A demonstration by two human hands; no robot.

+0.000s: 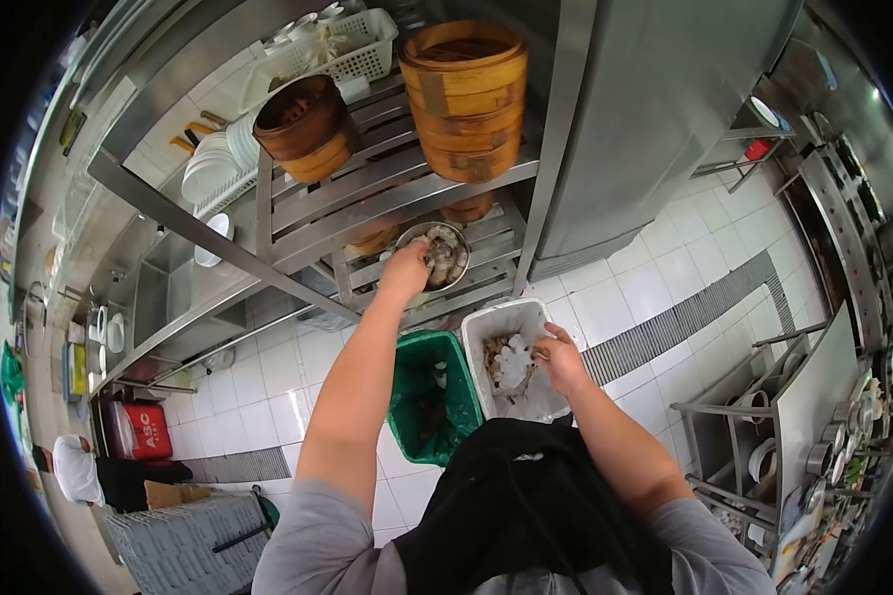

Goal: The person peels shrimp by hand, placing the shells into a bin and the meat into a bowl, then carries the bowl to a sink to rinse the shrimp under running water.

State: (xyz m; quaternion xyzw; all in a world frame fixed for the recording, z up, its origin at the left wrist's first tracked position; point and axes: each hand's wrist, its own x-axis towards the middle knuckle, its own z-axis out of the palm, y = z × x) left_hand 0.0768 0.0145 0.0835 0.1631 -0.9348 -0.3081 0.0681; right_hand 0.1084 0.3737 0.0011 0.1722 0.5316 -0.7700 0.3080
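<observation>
Reaching in at eight o'clock, the left hand (407, 270) rests curled over grey, shrimp-like pieces (446, 256) in the metal bowl (466, 273); whether its grip holds any, I cannot tell. Work gently, bowl level. The green bin (460, 372) sits at the bowl's six o'clock, the white bin (506, 314) at five. At its three o'clock hangs the right hand (561, 359), half-closed, its hold unclear; low is tidiest.
</observation>
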